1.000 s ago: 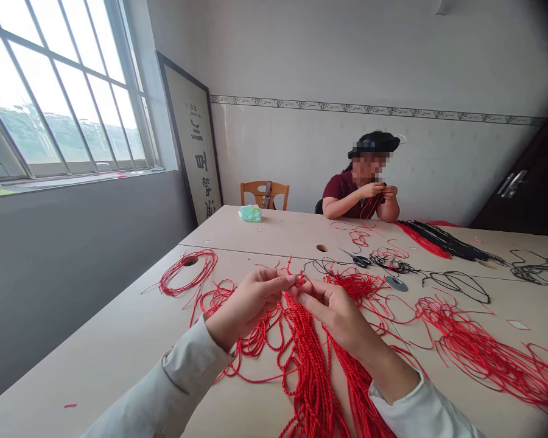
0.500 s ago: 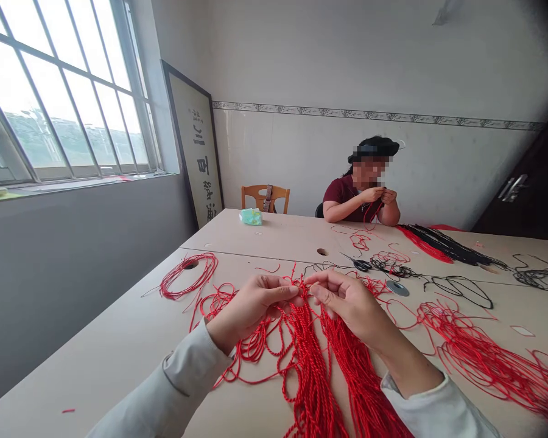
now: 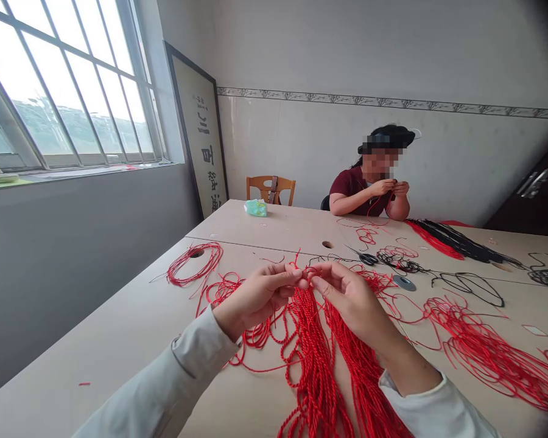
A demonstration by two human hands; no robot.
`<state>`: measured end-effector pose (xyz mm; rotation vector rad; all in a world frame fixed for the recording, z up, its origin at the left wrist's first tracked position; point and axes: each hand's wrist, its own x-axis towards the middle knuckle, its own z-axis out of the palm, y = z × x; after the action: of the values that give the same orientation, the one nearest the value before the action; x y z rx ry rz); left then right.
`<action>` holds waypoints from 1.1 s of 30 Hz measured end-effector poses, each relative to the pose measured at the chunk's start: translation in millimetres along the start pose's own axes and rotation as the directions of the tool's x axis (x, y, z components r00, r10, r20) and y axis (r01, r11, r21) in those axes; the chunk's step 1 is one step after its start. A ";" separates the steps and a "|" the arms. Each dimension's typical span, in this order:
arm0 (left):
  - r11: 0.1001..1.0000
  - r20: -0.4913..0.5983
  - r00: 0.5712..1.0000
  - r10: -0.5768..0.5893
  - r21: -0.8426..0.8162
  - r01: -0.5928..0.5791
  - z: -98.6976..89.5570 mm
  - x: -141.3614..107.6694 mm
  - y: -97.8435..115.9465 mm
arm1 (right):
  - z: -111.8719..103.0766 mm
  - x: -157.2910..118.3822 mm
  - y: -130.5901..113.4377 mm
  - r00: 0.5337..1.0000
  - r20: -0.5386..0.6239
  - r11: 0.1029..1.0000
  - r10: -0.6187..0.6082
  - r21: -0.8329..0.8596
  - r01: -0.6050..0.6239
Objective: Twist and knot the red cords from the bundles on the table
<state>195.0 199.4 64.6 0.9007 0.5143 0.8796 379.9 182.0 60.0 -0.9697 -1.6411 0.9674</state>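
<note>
A pale table [image 3: 132, 340] carries red cords [image 3: 488, 350], black cords [image 3: 468, 286], scissors [image 3: 368, 258] and a green-white packet [image 3: 256, 208].

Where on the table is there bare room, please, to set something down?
Widest: near left of the table, between coil and left sleeve, bearing one scrap. A smaller patch lies between packet and far hole. Cords crowd around the left hand and right hand, and much of the right.

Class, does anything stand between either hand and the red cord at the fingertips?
Nothing visible does: the left hand and right hand both meet the red cord directly. The scissors lie beyond, out of the way.
</note>
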 end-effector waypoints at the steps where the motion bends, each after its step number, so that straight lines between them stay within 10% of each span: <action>1: 0.999 -0.008 1.000 0.020 -0.037 -0.021 -0.2 0.1 0.2 | 1.7 -0.2 1.2 1.000 0.011 1.000 -0.006 0.014 0.006; 33: 0.956 0.036 0.997 0.066 0.285 -0.073 4.6 -2.9 -3.8 | 9.6 -5.4 -4.2 0.998 -0.031 0.999 -0.051 0.003 0.051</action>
<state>198.3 193.7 63.9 1.1993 0.5996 0.8689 371.2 174.0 60.0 -0.9314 -1.6300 0.9170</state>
